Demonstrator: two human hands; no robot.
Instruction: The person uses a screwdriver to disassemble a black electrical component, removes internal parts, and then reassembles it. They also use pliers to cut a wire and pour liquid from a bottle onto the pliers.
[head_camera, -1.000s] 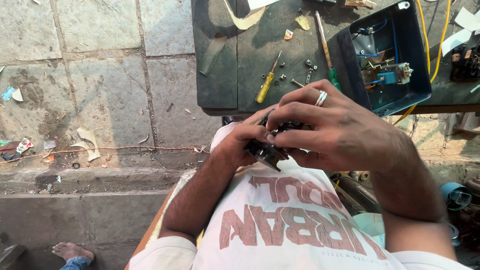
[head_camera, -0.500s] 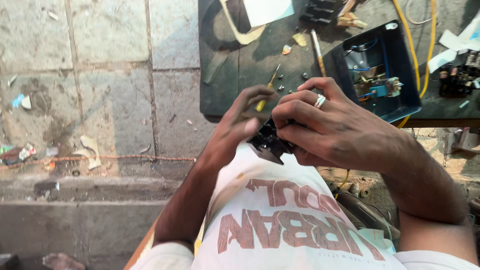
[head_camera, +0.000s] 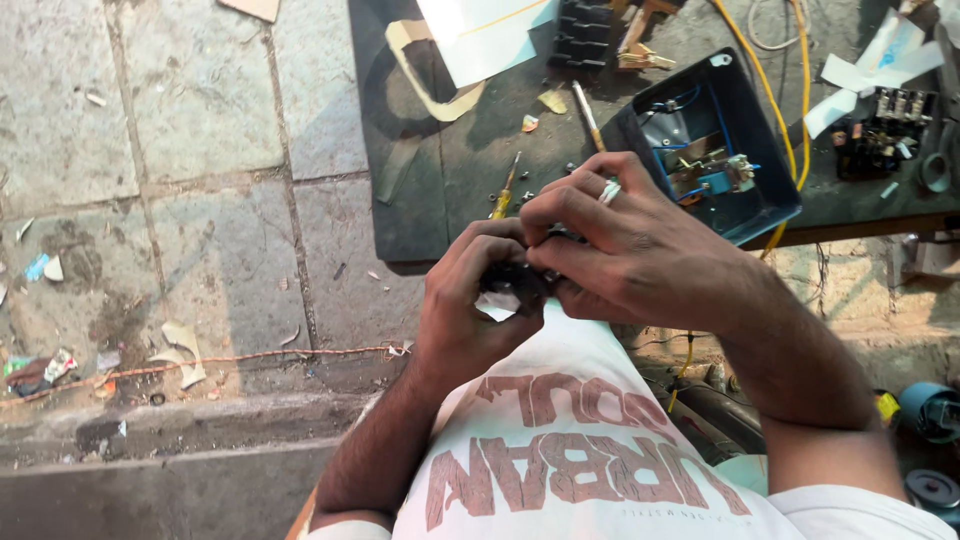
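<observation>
Both my hands meet in front of my chest around a small black part (head_camera: 512, 276). My left hand (head_camera: 468, 300) cups it from below and the side. My right hand (head_camera: 625, 245), with a ring on one finger, closes over it from above, so most of the part is hidden. Just beyond my fingers, on the dark table (head_camera: 440, 190), lie a yellow-handled screwdriver (head_camera: 503, 192), a second thin tool (head_camera: 588, 115) and a few small screws.
An open blue box (head_camera: 725, 150) with wiring inside sits on the table to the right, with yellow cables (head_camera: 770, 90) across it. White paper (head_camera: 480, 40), a black ribbed block (head_camera: 585, 30) and an electrical component (head_camera: 885, 130) lie further back. Littered stone paving (head_camera: 170, 180) lies left.
My hands have stayed together on the black part while the view shifted; the table and blue box now sit lower in view. My fingers have turned slightly around the part.
</observation>
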